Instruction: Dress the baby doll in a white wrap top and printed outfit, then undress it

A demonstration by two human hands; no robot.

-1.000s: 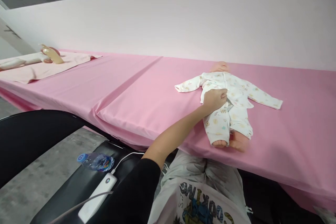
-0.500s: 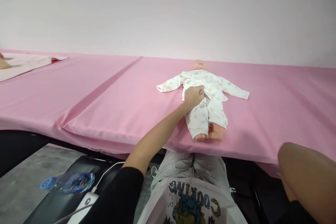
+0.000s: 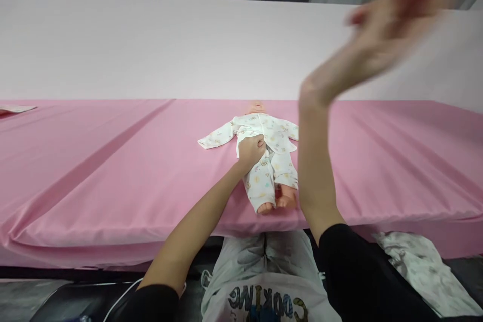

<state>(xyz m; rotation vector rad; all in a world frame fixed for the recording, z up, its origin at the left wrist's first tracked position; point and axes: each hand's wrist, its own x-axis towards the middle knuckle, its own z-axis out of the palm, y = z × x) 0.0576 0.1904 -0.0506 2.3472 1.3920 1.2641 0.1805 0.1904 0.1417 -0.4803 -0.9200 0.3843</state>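
Observation:
A baby doll (image 3: 256,106) lies on its back on the pink-covered table, feet toward me. It wears a white printed shirt (image 3: 279,133) with the sleeves spread and matching trousers (image 3: 260,183); its bare feet (image 3: 286,200) stick out. My left hand (image 3: 252,150) is closed in a fist at the doll's waist, where shirt and trousers meet. Whether cloth is inside the fingers is hidden. My right hand (image 3: 407,7) is raised high at the upper right, smeared by motion, away from the doll. My right forearm covers the end of one sleeve.
The pink cloth (image 3: 113,171) has folds along its left side. A white partition (image 3: 151,45) stands behind the table. A pale cloth (image 3: 17,108) lies at the far left. White printed fabric (image 3: 430,271) rests low at the right. A white cable (image 3: 123,297) runs below left.
My right arm has swung up from the lower right into the upper right. My left fist stays at the doll's waist. The view has shifted right and tilted up.

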